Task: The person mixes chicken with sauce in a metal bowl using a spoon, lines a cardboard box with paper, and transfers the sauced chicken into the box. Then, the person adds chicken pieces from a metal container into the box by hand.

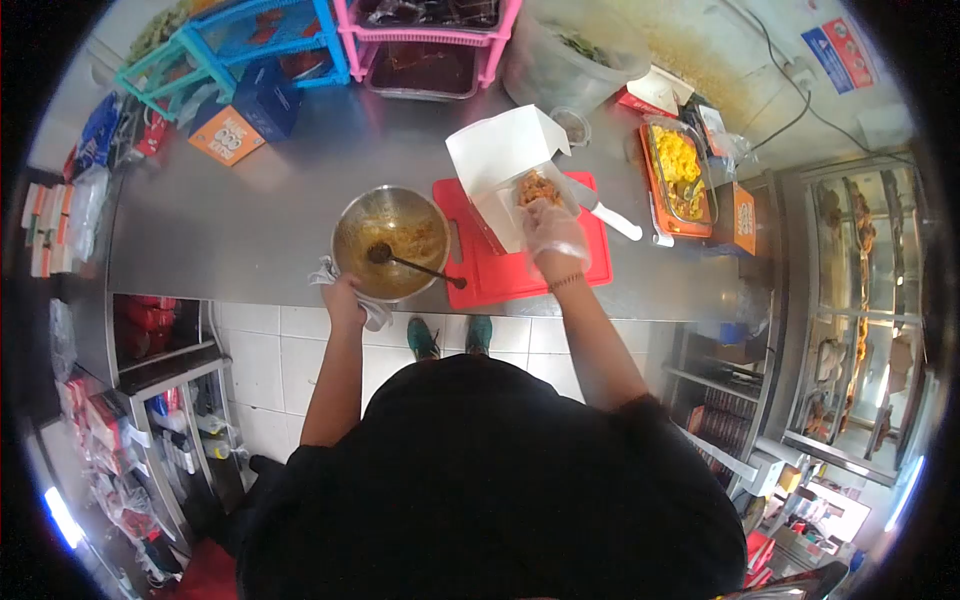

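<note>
My left hand (pixel 345 300) is closed on the near left rim of a metal mixing bowl (pixel 345 225), with a crumpled cloth (pixel 378 316) beside it. Brownish sauce coats the bowl's inside, and a dark spoon (pixel 420 268) lies across it, its handle over the right rim. My right hand (pixel 556 235), in a clear plastic glove, is at an open white takeaway box (pixel 490 160). Its fingers are drawn together at reddish-brown chopped food (pixel 539 187); how much they grip is partly hidden. Beneath the box lies a red cutting board (pixel 490 282).
A white-handled knife (pixel 615 218) rests at the board's right edge. Farther right stands a glass dish (pixel 690 205) of yellow food. A small clear cup (pixel 571 127), a large plastic tub (pixel 570 70), a pink rack (pixel 425 37) and an orange-and-blue box (pixel 225 137) stand at the back.
</note>
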The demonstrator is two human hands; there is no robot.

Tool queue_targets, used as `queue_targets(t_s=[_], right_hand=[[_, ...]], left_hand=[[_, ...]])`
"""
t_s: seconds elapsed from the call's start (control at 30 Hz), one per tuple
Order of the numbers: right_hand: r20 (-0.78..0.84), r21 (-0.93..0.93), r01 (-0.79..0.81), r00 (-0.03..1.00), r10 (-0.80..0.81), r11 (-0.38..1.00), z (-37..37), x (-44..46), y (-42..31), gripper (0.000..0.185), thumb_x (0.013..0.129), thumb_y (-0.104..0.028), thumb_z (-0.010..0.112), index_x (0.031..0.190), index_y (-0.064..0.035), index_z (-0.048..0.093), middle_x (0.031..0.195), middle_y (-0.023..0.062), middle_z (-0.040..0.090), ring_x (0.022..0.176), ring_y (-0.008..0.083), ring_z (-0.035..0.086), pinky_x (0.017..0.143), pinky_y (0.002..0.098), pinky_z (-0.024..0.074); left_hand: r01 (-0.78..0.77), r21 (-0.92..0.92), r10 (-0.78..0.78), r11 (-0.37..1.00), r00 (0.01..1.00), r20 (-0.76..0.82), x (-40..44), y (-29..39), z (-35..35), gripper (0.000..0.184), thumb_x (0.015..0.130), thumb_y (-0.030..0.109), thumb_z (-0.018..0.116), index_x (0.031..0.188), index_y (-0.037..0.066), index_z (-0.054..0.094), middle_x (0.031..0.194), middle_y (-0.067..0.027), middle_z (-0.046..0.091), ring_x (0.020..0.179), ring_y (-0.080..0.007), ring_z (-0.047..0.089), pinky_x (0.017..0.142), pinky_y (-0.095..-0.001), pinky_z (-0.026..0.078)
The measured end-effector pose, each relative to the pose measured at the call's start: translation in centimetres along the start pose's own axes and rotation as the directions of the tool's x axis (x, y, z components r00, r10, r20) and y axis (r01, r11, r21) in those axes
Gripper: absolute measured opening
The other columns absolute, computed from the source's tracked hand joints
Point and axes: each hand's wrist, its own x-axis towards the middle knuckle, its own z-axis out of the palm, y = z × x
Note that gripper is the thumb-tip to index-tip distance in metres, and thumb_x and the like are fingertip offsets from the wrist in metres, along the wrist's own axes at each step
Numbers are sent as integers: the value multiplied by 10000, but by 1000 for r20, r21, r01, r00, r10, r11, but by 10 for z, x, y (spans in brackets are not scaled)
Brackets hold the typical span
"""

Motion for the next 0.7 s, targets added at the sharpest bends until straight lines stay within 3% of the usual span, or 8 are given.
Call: queue_targets(t_s=[0.07,0.13,0.2,0.27,0.37,0.47,0.57,0.7], right_hand=[[24,-270,-34,999,42,962,32,32,20,333,875,-307,498,1104,-89,600,996,111,645,943,224,617,722,393,511],[-32,-365,-66,998,58,929,46,35,10,295,872,-257,462,1088,-101,590,1101,112,603,1007,264,588,783,364,497],[43,-389,-123,988,151,913,37,34,-11,289,876,-225,432,1100,-110,573,1153,113,580,1040,290,572,819,355,488],[247,-365,-211,917,313,907,14,38,-31,308,886,-213,408,1141,-115,550,1154,113,578,1043,300,570,830,366,483],[184,-388,-72,971,154,919,20,55,-6,278,883,-169,400,1103,-108,558,1110,95,598,1023,272,582,808,377,491],[120,-418,56,993,-5,907,20,62,22,254,880,-125,393,1065,-100,566,1067,77,619,1002,245,595,785,387,499],[77,-414,16,997,17,910,19,59,21,221,871,-131,407,1007,-90,577,1042,74,630,968,237,609,786,381,497],[138,-691,148,988,-71,707,50,74,43,239,871,-149,411,1021,-82,585,999,90,642,963,253,610,798,366,493]], left_hand=[[49,-26,-49,998,999,-4,2,2,-3,365,595,-57,487,958,-16,487,861,-88,557,752,-225,561,676,-343,474],[46,-16,-45,999,999,18,6,2,-6,349,603,-54,492,950,-14,492,858,-87,558,747,-220,560,673,-336,473],[29,16,-29,999,999,23,10,1,-10,327,613,-49,501,939,-18,499,849,-85,557,742,-221,559,670,-339,472],[1,66,-2,998,1000,14,11,3,-10,300,626,-43,517,925,-27,506,836,-84,552,738,-226,558,666,-350,473],[-13,52,11,999,998,54,6,11,-6,292,696,11,563,983,-33,529,885,-83,575,772,-203,556,720,-325,460],[-42,207,34,977,999,39,15,10,-11,376,748,111,618,1084,-25,520,973,-109,583,850,-188,562,760,-310,455],[-71,237,58,969,996,61,17,15,-9,400,787,183,640,1108,-22,518,1008,-104,580,883,-176,554,784,-303,444],[-54,254,15,966,988,151,16,23,-8,383,819,195,604,1119,-26,514,1037,-98,577,911,-177,551,803,-298,436]])
